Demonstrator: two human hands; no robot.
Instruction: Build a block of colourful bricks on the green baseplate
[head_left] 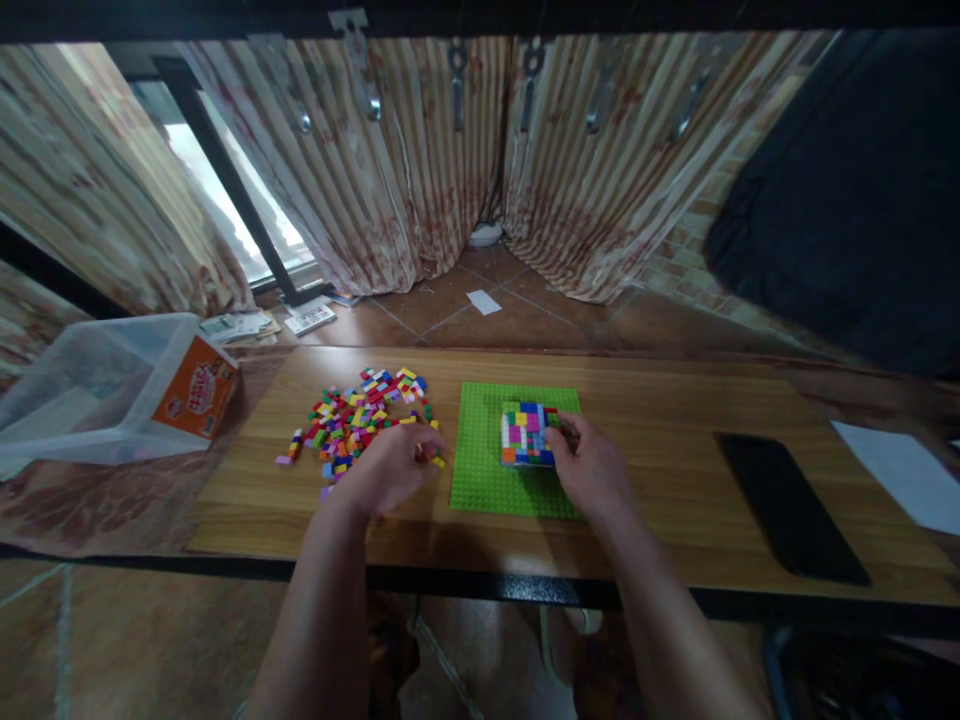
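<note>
between the right hand's [600, 470] pinching fingers: square multicoloured plastic-brick block [525, 435]. beneath those: green studded plastic baseplate [476, 475]. beside the left hand [394, 465], pinch unclear: loose multicoloured plastic bricks [349, 425]. brick-picking is seemingly occurring; adding is calling for aligned studs.

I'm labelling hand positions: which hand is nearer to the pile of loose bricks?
The left hand: it is at the right edge of the loose bricks; the right hand is farther off, gripping the multicoloured brick block over the green baseplate.
</note>
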